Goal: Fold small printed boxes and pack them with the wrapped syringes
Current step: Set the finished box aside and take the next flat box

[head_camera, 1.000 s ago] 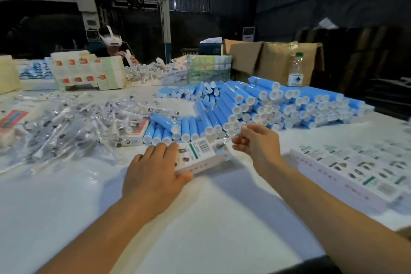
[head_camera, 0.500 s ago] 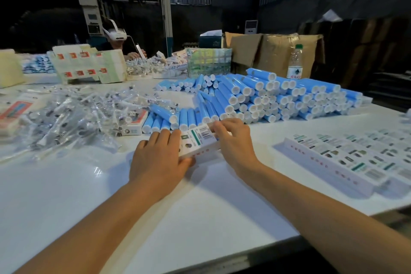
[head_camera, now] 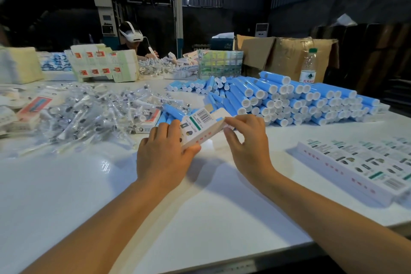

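The small box (head_camera: 201, 128) is now up off the table (head_camera: 66, 196) and tipped. Your left hand (head_camera: 164, 153) grips it, while your right hand (head_camera: 244, 140) fingers pinch its end flap, so I think you are closing it.

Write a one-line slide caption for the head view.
Left hand grips a small printed box while the right hand pinches its end flap.

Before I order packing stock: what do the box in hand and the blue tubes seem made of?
Small printed box: thin white card, smooth printed face, folding at sharp creases. Blue tubes: probably matte plastic with white end caps; rolled paper can't be ruled out.
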The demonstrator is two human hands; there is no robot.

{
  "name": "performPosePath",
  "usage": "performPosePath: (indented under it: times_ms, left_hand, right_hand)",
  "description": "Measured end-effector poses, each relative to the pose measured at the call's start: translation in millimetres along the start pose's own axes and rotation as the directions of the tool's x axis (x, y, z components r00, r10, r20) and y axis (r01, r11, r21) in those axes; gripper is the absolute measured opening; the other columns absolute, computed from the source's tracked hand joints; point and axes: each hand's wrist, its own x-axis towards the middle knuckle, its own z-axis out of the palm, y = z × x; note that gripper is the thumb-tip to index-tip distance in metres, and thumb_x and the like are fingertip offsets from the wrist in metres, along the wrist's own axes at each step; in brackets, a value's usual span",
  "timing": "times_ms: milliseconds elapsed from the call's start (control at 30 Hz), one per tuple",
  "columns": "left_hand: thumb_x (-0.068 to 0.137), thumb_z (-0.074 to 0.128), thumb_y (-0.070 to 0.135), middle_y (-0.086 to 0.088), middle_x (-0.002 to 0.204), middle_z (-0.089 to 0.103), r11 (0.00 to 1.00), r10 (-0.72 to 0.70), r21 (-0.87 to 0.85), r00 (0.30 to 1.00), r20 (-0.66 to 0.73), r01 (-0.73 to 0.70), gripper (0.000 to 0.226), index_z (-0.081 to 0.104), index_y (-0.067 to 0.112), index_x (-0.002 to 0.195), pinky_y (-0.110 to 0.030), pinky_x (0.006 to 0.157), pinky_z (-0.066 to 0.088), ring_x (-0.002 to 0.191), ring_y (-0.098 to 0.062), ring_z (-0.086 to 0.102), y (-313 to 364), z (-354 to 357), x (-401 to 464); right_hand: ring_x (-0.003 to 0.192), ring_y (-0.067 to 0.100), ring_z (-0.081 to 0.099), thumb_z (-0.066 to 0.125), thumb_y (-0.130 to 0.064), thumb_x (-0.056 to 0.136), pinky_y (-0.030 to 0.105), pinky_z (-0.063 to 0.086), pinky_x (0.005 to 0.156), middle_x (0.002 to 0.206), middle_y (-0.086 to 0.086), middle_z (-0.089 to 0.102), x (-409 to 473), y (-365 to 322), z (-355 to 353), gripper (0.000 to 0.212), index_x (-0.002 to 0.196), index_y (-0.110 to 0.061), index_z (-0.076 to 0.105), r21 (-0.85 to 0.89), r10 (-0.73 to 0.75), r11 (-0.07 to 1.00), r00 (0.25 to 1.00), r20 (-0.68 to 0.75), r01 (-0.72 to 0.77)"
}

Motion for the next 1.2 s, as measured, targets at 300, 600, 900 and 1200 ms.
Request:
performPosePath:
  times_ms: [300, 600, 900, 1200]
  left_hand:
    - [0.083, 0.057, 0.051, -0.006, 0.115, 0.052, 0.995, 0.099, -0.010, 0.995, -0.021, -0.099, 0.065, 0.043, 0.011, 0.131, -0.039, 0.083, 0.038, 0.104, -0.027, 0.047, 8, -2, -7]
    - [0.087, 0.044, 0.058, -0.001, 0.125, 0.045, 0.992, 0.099, 0.083, 0.995, -0.030, -0.097, 0.068, 0.031, 0.017, 0.139, -0.033, 0.088, 0.035, 0.112, -0.021, 0.041, 6, -5, -9]
    - [0.070, 0.072, 0.054, -0.009, 0.101, 0.062, 0.931, 0.222, 0.308, 0.974, -0.044, -0.198, 0.071, 0.057, 0.005, 0.120, -0.036, 0.070, 0.046, 0.089, -0.025, 0.059, 15, -7, -11]
    - [0.082, 0.057, 0.058, -0.005, 0.116, 0.056, 0.928, 0.190, 0.329, 0.982, -0.008, -0.177, 0.070, 0.046, 0.010, 0.130, -0.034, 0.078, 0.042, 0.101, -0.022, 0.052, 18, -7, -14]
  right_hand:
    - [0.103, 0.002, 0.022, 0.051, -0.007, 0.094, 0.039, 0.035, 0.096, 0.113, -0.005, 0.043, -3, -2, 3, 0.025, 0.111, -0.011, 0.070, -0.069, 0.019, 0.998, 0.997, 0.078, -0.013]
    - [0.099, 0.010, 0.032, 0.054, -0.016, 0.094, 0.034, 0.024, 0.093, 0.100, -0.005, 0.055, -5, -6, 0, 0.027, 0.117, -0.020, 0.068, -0.090, 0.016, 0.996, 0.992, 0.123, -0.004]
    - [0.101, 0.021, 0.047, 0.041, -0.028, 0.098, 0.035, 0.024, 0.089, 0.077, -0.007, 0.058, 6, -6, 8, 0.047, 0.144, -0.027, 0.034, -0.057, 0.313, 0.949, 0.906, 0.286, -0.310]
    - [0.094, 0.017, 0.040, 0.042, -0.020, 0.099, 0.037, 0.033, 0.087, 0.094, -0.005, 0.055, -1, -8, 13, 0.016, 0.085, -0.024, 0.049, -0.102, 0.207, 0.976, 0.961, 0.185, -0.191]
